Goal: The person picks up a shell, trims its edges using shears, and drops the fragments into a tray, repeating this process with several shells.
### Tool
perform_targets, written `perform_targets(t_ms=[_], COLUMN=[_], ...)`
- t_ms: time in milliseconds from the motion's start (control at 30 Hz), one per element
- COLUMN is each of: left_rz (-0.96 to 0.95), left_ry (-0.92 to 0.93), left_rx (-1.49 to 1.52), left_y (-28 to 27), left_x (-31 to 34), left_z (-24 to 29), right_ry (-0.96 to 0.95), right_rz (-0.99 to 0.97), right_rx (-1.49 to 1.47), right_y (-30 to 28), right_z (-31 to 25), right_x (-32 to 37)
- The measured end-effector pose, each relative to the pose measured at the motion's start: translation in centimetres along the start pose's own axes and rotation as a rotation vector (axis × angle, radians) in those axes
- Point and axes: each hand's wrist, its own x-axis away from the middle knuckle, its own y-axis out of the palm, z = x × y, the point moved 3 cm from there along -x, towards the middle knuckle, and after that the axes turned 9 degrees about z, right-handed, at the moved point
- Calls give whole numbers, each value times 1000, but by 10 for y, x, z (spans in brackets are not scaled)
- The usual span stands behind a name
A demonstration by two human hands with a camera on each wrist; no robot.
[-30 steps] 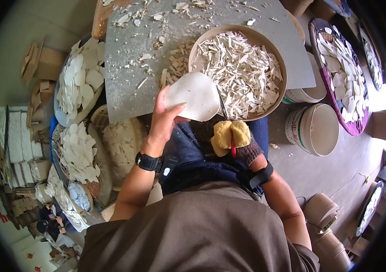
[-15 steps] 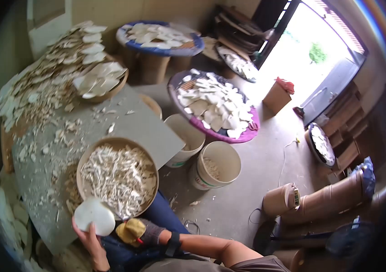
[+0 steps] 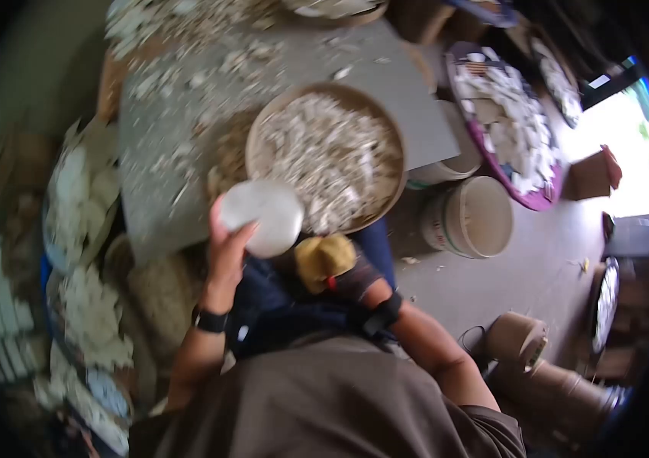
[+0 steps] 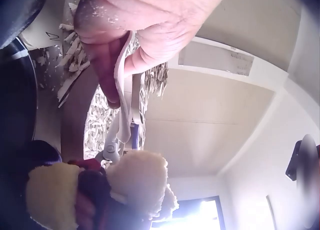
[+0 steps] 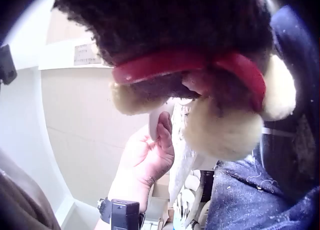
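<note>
A thin, pale rounded sheet (image 3: 265,217) is pinched between thumb and fingers of the left hand (image 3: 227,256), over the near rim of a round tray (image 3: 394,200) of whitish strips. In the left wrist view the sheet (image 4: 120,82) shows edge-on in the left hand (image 4: 145,27). The right hand (image 3: 351,278), in a dark knitted glove with yellow padding (image 3: 324,261), is just right of the sheet. In the right wrist view its fingers curl round red scissor handles (image 5: 160,64); the blades are hidden there. A metal scissor pivot (image 4: 110,149) shows in the left wrist view.
The tray stands on a grey table (image 3: 156,153) strewn with scraps. White buckets (image 3: 484,217) stand to its right, beside a purple-edged round rack (image 3: 545,197) of pale pieces. More piles of sheets (image 3: 91,317) lie on the left.
The head view swung toward the doorway and back down to the table. The left hand still holds the sheet, and the right hand still grips the scissors close to it.
</note>
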Motion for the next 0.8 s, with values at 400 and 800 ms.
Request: perform_targets(t_ms=[400,800], left_rz=[-65,-276], left_ry=[19,48], left_rx=[3,-205], left_y=[0,-7], left_x=[-1,-13], left_z=[12,34], right_ry=[515,425], right_rz=[-27,-27], right_rx=[-626,-445], right_y=[22,35], right_z=[15,30], right_x=[6,18])
